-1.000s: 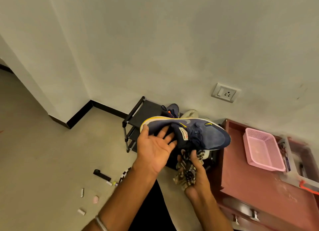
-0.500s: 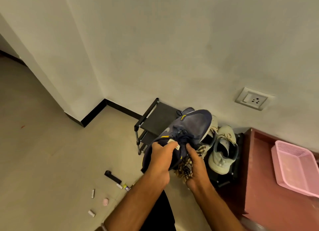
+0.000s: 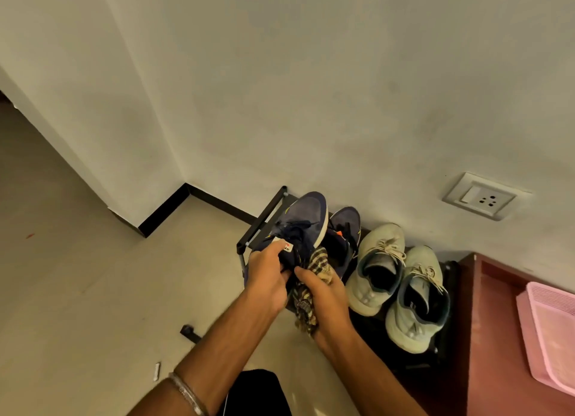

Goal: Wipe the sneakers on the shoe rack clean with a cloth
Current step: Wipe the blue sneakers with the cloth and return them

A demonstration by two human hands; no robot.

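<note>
Since 1 second ago the navy sneaker (image 3: 303, 222) has swung from lying crosswise in front of the chest to pointing toe-first toward the wall, and it has come down to the left end of the shoe rack (image 3: 260, 225), beside its mate (image 3: 345, 225). The left hand (image 3: 268, 278) has its fingers curled round the collar and tongue, thumb by the white tongue label, a hold that lets the shoe be steered by its stiffest part. The right hand (image 3: 323, 294) clutches the striped cloth (image 3: 314, 266) in a closed fist, a bunch of it poking up against the heel side and a tail hanging below the wrist; keeping it balled probably gives a firm pad for rubbing. I cannot tell whether the sole is resting on the shelf or just above it. 2 pale green sneakers (image 3: 395, 291) sit side by side at the right of the rack, toes to the wall, likely next. Beyond them stands a reddish cabinet (image 3: 494, 338) bearing a pink basket (image 3: 550, 331)
</note>
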